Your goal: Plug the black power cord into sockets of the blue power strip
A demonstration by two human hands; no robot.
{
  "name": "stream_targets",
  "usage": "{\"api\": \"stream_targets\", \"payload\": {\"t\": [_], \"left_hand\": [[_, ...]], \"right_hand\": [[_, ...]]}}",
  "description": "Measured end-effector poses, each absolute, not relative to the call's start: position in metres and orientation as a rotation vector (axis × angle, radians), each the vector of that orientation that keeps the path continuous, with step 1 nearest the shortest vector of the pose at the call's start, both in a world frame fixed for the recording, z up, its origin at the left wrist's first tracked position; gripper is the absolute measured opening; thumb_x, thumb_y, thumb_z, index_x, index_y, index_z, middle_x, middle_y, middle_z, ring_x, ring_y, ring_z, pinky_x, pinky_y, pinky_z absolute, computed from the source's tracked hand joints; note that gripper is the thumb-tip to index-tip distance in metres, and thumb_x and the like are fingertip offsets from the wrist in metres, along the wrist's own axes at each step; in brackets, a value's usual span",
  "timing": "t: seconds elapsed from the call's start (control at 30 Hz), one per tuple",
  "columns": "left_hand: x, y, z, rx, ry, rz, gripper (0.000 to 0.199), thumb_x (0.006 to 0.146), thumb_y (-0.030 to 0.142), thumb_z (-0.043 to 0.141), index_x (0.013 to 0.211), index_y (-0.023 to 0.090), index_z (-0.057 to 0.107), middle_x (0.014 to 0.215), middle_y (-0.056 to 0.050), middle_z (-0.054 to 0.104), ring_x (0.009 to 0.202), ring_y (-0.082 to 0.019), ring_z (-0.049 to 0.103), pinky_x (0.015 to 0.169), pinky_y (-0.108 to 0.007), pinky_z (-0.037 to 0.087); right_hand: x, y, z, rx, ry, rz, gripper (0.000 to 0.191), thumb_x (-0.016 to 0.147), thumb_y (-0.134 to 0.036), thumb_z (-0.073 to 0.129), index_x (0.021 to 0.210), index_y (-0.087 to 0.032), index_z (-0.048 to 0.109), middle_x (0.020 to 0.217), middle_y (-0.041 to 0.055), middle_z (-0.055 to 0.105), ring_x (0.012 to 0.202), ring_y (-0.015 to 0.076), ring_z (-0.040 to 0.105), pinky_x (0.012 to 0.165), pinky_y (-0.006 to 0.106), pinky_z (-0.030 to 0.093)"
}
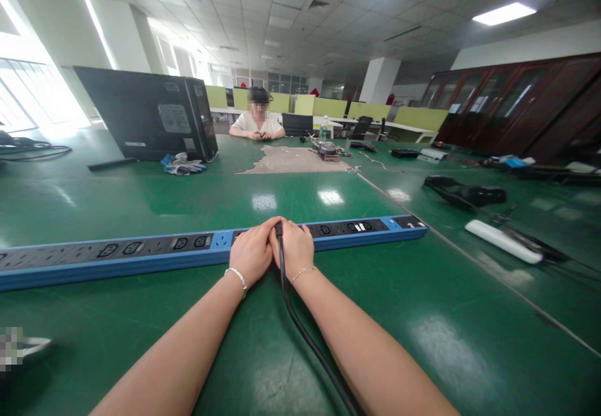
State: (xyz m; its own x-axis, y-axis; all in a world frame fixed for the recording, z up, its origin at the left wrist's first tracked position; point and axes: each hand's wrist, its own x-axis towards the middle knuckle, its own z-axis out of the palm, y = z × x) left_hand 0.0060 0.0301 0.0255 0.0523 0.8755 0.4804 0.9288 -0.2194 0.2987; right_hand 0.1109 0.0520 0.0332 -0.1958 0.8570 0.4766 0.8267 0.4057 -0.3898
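A long blue power strip (183,259) with a row of black sockets lies across the green table in front of me. At its middle, my left hand (252,248) and my right hand (295,248) are together, closed about the black plug (278,228) of a power cord. The plug stands at the strip's socket face; how deep it sits is hidden by my fingers. From it the black cord (300,327) runs down between my forearms toward me. Both hands rest against the strip, and their fingertips are partly out of sight.
A black computer case (154,115) stands at the back left, with gloves (182,164) beside it. Across the table (141,200) sits another person (258,118), hands together. A white bar-shaped thing (503,240) and black items lie to the right; a pixelated object is at lower left.
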Motion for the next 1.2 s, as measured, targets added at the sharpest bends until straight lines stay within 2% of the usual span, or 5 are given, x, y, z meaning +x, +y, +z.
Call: {"api": "stream_targets", "payload": {"t": [0.2,0.43,0.83,1.03,1.2], "left_hand": [[0.007,0.032,0.024,-2.190,-1.899,-0.943,0.035,0.086,0.023,0.036,0.119,0.031,0.047,0.108,0.001,0.065,0.098,-0.016,0.059,0.084,-0.029,0.043],[0.006,0.032,0.023,-2.194,-1.892,-0.932,0.036,0.085,0.025,0.038,0.120,0.030,0.046,0.102,0.000,0.067,0.094,-0.017,0.060,0.082,-0.030,0.043],[0.004,0.033,0.021,-2.192,-1.888,-0.959,0.033,0.086,0.024,0.035,0.116,0.029,0.049,0.100,0.000,0.067,0.092,-0.017,0.060,0.081,-0.030,0.043],[0.007,0.031,0.022,-2.172,-1.875,-0.899,0.041,0.084,0.024,0.038,0.124,0.029,0.044,0.104,-0.002,0.066,0.098,-0.018,0.059,0.086,-0.033,0.042],[0.008,0.032,0.022,-2.137,-1.941,-0.938,0.048,0.079,0.019,0.041,0.127,0.023,0.039,0.110,-0.005,0.065,0.105,-0.020,0.057,0.092,-0.036,0.041]], "right_hand": [[0.109,0.051,0.027,-1.433,-1.989,0.040,0.034,0.091,-0.034,0.034,0.103,-0.014,0.058,0.097,0.0089,0.068,0.098,0.0187,0.059,0.100,0.037,0.024],[0.107,0.050,0.026,-1.428,-1.984,-0.059,0.033,0.090,-0.034,0.034,0.099,-0.015,0.060,0.094,0.0090,0.069,0.100,0.0218,0.058,0.104,0.044,0.014],[0.110,0.048,0.027,-1.400,-1.984,-0.105,0.029,0.087,-0.033,0.039,0.092,-0.014,0.059,0.088,0.0094,0.069,0.090,0.0205,0.060,0.102,0.041,0.020],[0.112,0.053,0.024,-1.390,-1.954,0.056,0.036,0.086,-0.034,0.042,0.116,-0.019,0.054,0.104,0.0071,0.067,0.107,0.0194,0.054,0.100,0.037,0.026],[0.118,0.061,0.027,-1.430,-1.934,0.151,0.035,0.087,-0.038,0.040,0.112,-0.021,0.059,0.106,0.0058,0.066,0.113,0.0192,0.051,0.100,0.034,0.029]]}}
